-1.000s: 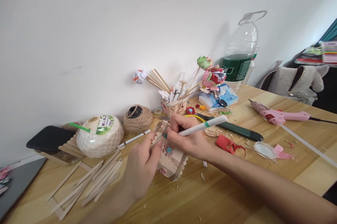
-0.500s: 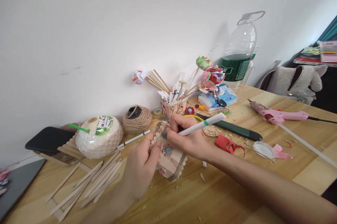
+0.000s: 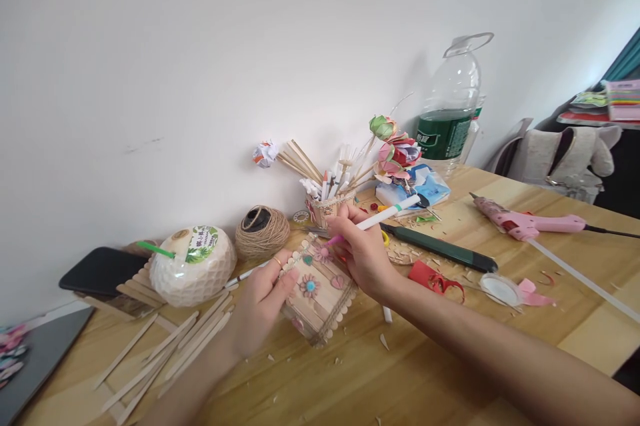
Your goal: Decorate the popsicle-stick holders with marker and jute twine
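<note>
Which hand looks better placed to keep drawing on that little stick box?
Probably the right hand: it grips the marker, whose pink tip sits by a flower on the stick box. The left hand grips the box's side, steadying it.

round white pack [image 3: 193, 266]: green and white label, words too small to read | big bottle [image 3: 450, 116]: dark green label, white writing too blurry to read

Glue stick [image 3: 585, 277] (cut off right)
</note>
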Tool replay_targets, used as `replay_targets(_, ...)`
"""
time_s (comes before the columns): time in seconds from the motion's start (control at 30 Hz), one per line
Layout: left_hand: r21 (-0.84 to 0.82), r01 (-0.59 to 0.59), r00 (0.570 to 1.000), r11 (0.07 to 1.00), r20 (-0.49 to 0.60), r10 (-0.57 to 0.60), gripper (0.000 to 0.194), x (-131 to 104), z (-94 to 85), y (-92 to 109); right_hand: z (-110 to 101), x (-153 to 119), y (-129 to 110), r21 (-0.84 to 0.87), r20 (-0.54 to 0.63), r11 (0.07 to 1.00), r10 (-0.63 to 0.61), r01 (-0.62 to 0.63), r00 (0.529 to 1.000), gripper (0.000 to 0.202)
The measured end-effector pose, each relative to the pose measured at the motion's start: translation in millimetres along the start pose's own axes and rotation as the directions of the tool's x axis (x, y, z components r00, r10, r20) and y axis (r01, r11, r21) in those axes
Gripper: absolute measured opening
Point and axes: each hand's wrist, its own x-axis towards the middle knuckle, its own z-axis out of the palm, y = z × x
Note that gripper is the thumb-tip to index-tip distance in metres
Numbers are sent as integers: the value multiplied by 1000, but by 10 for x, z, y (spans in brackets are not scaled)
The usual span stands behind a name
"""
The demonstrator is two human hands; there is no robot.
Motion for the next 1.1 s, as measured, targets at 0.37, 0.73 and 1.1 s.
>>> replay_targets(0.37, 77, 13, 1000, 997, 8, -14, 21, -41, 0, 41, -67, 68, -32, -183, 87, 972, -134, 148, 987, 26)
replay_targets(0.73, 202, -53, 990, 978, 140, 25, 23, -150, 79, 200, -210, 114, 45, -359, 457, 917, 10, 174, 889, 38)
replay_targets(1.1, 97, -140, 931, 985, -327, 164, 15, -557, 8, 466, -276, 153, 74, -331, 474, 932, 28, 149, 880, 45)
